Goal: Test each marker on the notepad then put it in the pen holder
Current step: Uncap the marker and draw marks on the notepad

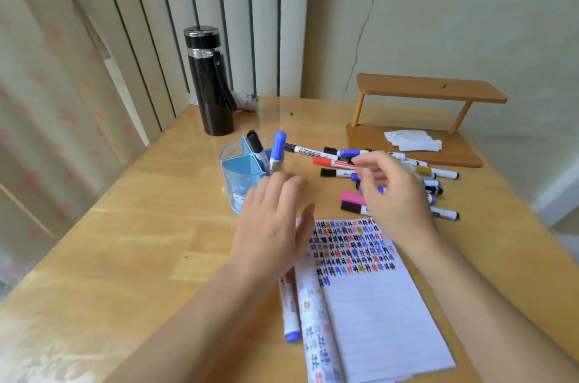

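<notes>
Soft, even daylight comes through the curtain (37, 100) at the left of the frame, leaving pale glare on the table (103, 257) at lower left and only faint shadows. The left hand (269, 226) is motion-blurred, and straight lines bow toward the edges.

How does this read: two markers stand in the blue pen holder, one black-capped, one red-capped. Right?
Wrong on one colour. In the head view, two markers stand in the blue pen holder, one black-capped marker, one blue-capped marker, not red-capped.
</notes>
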